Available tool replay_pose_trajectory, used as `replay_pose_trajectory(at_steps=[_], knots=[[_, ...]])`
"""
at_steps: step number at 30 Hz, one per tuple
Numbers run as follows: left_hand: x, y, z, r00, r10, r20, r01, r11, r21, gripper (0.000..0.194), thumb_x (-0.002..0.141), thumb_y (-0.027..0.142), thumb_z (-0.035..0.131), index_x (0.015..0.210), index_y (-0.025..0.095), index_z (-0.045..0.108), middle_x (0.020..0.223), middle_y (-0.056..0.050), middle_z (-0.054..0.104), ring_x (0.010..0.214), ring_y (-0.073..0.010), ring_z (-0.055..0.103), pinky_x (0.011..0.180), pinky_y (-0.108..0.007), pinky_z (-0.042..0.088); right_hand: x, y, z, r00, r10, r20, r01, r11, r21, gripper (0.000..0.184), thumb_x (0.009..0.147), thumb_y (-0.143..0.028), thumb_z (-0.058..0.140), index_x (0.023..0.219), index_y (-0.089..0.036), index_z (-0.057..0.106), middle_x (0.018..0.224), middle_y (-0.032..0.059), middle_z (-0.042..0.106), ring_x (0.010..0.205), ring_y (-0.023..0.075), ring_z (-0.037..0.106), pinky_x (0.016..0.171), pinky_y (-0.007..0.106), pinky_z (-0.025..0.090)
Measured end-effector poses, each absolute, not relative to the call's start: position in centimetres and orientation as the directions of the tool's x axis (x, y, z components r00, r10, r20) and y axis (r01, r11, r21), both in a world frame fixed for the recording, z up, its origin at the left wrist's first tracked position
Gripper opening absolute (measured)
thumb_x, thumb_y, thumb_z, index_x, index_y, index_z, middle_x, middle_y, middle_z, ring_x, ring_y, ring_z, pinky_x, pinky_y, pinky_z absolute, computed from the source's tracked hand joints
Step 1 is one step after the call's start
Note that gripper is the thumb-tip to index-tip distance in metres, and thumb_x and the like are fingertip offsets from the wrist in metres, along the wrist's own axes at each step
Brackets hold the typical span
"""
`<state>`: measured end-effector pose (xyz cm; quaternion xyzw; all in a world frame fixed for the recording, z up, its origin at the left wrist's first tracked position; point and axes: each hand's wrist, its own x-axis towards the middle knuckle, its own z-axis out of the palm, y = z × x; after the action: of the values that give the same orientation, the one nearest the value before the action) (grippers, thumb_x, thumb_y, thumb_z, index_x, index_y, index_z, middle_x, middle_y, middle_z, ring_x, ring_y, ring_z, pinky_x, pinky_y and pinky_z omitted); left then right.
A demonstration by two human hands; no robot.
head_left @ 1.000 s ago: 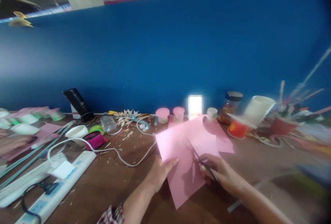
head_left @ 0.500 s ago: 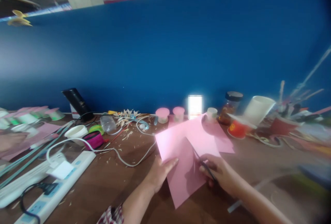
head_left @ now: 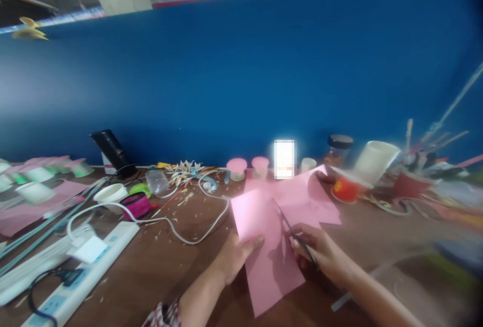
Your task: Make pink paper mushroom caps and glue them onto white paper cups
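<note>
My left hand (head_left: 234, 257) grips the left edge of a pink paper sheet (head_left: 269, 276), thumb on top and the other fingers hidden underneath. In my right hand (head_left: 324, 251) are dark-handled scissors (head_left: 286, 220), their narrow blades pointing up and left at a slit in the sheet. Right of the slit, the paper's far part lifts and curls away. Another pink sheet (head_left: 329, 211) lies flat on the table beyond it.
Behind the paper stand two pink-topped cups (head_left: 237, 166) and a dark-lidded jar (head_left: 339, 148). A red cup (head_left: 345, 188) is at the right. On the left lie a power strip (head_left: 79, 281), a white cable (head_left: 188, 239), a magenta band (head_left: 136, 206) and wood shavings (head_left: 184, 168).
The slit has opened wider, and the paper right of it has swung right and curled up. The sheet's near corner has dropped slightly. Another person's hand at far left has left the view.
</note>
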<state>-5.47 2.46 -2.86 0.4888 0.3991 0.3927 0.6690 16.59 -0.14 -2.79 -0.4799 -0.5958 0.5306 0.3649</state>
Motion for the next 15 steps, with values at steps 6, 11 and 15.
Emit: replay_pose_trajectory(at_steps=[6,11,15], knots=[[-5.32,2.10,-2.75,0.409,0.900,-0.149,-0.148,0.226,0.963,0.043,0.072,0.034,0.070,0.108,0.011,0.063,0.108,-0.014,0.067,0.099,-0.0294,0.062,0.089,-0.041,0.048,16.45,-0.07,-2.70,-0.249,0.967,-0.062,0.196,-0.012,-0.980,0.030,0.085,-0.044,0.055,0.092,-0.015,0.053,0.059,-0.0012,0.056,0.051,0.0115,0.055,0.041,0.020,0.034],[-5.30,2.05,-2.81,0.417,0.896,-0.153,-0.149,0.234,0.961,0.043,0.072,0.034,0.070,0.107,0.010,0.063,0.106,-0.014,0.068,0.098,-0.0302,0.063,0.088,-0.042,0.048,16.63,-0.06,-2.81,-0.241,0.968,-0.066,0.227,-0.009,-0.974,0.031,0.084,-0.044,0.056,0.096,-0.015,0.054,0.058,-0.0023,0.055,0.051,0.0114,0.055,0.043,0.020,0.037],[-5.22,2.10,-2.84,0.395,0.903,-0.172,-0.163,0.253,0.954,0.044,0.071,0.033,0.071,0.108,0.011,0.063,0.108,-0.015,0.067,0.101,-0.0308,0.062,0.089,-0.042,0.048,16.47,-0.05,-3.15,-0.216,0.973,-0.077,0.203,-0.033,-0.979,0.029,0.083,-0.043,0.057,0.092,-0.016,0.056,0.055,-0.0043,0.053,0.048,0.0095,0.052,0.042,0.019,0.036]])
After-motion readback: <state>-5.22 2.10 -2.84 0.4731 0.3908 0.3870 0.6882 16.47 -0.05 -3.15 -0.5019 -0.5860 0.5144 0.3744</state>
